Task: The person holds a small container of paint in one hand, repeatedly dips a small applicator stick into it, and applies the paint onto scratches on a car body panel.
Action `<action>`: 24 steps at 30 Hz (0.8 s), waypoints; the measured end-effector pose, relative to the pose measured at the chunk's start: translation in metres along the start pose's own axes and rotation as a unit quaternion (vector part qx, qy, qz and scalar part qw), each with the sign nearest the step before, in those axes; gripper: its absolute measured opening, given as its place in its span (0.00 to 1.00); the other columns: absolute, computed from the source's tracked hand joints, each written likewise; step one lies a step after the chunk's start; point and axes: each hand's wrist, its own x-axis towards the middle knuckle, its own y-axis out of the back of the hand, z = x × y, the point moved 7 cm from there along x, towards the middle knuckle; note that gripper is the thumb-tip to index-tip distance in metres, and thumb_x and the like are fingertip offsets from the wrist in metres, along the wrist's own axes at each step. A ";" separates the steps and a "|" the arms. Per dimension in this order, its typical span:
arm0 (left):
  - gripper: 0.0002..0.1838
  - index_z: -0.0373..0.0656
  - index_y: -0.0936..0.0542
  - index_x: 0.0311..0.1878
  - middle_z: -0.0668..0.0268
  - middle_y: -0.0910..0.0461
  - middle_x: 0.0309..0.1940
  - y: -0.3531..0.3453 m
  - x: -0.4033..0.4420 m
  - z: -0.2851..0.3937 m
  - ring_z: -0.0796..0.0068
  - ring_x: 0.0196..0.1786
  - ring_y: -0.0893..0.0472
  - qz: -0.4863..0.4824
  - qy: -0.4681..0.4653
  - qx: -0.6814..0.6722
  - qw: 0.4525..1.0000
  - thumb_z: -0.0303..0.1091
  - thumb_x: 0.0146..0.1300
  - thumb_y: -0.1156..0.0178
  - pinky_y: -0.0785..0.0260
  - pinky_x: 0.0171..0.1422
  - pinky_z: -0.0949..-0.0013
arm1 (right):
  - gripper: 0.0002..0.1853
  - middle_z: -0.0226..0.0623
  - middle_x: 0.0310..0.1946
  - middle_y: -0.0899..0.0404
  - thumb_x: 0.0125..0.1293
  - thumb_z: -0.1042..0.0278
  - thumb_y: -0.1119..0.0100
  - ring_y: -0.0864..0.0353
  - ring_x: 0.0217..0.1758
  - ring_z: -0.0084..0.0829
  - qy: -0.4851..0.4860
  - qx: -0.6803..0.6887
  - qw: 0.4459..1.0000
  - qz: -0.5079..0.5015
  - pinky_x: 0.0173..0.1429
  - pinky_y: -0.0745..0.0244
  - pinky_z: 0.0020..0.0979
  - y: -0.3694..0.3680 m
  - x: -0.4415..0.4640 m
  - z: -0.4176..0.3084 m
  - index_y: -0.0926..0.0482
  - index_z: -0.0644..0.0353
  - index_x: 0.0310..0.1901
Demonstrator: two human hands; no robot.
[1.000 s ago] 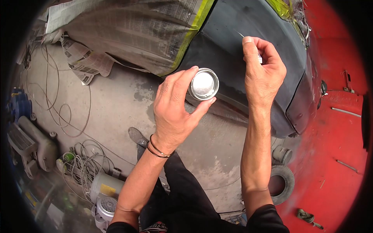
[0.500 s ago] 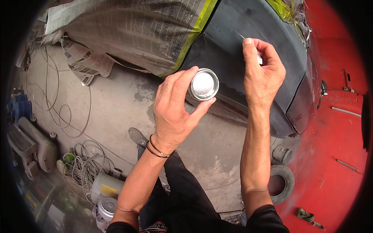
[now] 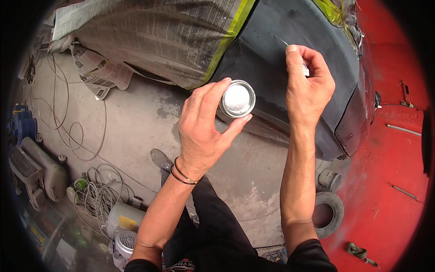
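My left hand point(image 3: 202, 127) is closed around a small round metal can point(image 3: 238, 99), thumb and fingers on opposite sides of its rim. The can's top faces me and shows a bright silvery-white surface. My right hand point(image 3: 309, 88) pinches a thin tool with a slender curved tip point(image 3: 281, 41). A small white piece shows between its fingers, and the rest is hidden in the palm. Behind both hands is a dark grey car panel point(image 3: 267, 59), dull and matte, with the tool tip in front of it.
Newspaper masking point(image 3: 158, 36) edged with yellow-green tape point(image 3: 220, 50) covers the car's left part. Coiled cables point(image 3: 99, 186), a grey bucket point(image 3: 124, 217) and a blue item point(image 3: 25, 124) stand on the left. A tyre point(image 3: 333, 215) lies at the right by a red surface point(image 3: 389, 167).
My right hand has shifted slightly to the right with the thin tool. My left hand and the can have stayed in place.
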 end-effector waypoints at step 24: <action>0.43 0.39 0.17 0.76 0.57 0.12 0.64 -0.007 -0.002 0.002 0.58 0.64 0.12 0.003 0.005 -0.006 1.000 0.27 0.55 0.08 0.18 0.70 0.58 | 0.10 0.21 0.35 0.15 0.81 0.65 0.23 0.21 0.37 0.13 -0.024 0.028 0.999 0.017 0.43 0.25 0.21 0.028 -0.007 0.027 0.09 0.65 0.47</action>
